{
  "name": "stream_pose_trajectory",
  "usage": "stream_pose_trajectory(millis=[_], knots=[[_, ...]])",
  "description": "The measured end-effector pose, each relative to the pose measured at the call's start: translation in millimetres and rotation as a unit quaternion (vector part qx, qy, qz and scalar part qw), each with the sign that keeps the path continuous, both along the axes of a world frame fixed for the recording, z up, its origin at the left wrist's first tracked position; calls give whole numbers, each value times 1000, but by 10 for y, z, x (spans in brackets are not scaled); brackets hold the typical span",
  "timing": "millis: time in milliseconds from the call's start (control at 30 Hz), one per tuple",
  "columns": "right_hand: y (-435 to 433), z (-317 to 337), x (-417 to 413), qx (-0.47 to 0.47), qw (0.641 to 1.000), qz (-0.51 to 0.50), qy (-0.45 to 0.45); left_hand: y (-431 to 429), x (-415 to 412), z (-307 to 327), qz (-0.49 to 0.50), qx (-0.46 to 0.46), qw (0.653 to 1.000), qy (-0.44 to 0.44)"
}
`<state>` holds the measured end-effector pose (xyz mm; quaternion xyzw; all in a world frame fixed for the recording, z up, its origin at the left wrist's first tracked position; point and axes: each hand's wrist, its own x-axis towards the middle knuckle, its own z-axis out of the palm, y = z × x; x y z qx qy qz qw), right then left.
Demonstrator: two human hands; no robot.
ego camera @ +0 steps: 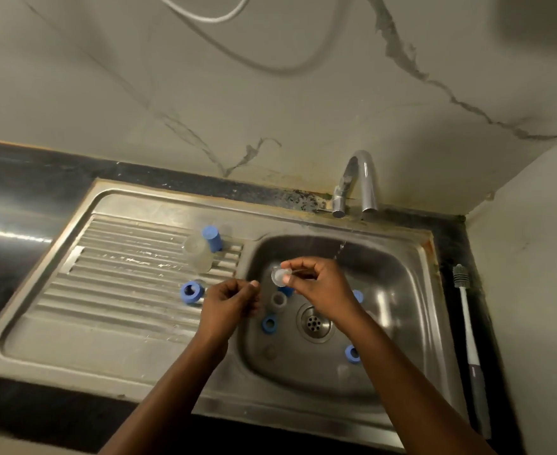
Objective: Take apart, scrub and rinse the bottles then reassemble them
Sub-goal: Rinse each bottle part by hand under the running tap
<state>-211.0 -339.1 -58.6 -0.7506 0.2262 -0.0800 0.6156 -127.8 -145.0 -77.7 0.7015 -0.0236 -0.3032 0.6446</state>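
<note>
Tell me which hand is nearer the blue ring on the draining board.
Left. The left hand is just right of the blue ring; the right hand is farther right, over the basin, pinching a clear part.

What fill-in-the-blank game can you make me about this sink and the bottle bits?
1. The clear bottle and the blue cap sit on the sink's ribbed ____.
2. The bottle brush lies on the counter to the ____ of the sink.
3. The ring nearest the drain is coloured ____.
4. The right hand pinches a small clear part between its ____.

Missing words: drainboard, right, blue, fingers.
</note>
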Motion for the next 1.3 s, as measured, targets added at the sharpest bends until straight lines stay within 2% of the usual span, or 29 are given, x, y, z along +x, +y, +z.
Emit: stream_pose_trajectory(millis=[300,533,800,1100,1300], knots=[[753,-202,358,-88,987,123,48,796,19,-91,170,41,984,22],[1305,-295,641,-116,974,176,84,1237,132,-131,228,70,971,0],[1549,-482,839,-193,951,217,108,1361,196,-152,232,69,970,6],[1569,-564,802,-150,956,223,120,1277,251,-173,199,84,976,-12],[1286,-525,634,-106,979,141,101,973,246,-49,145,46,988,-37]])
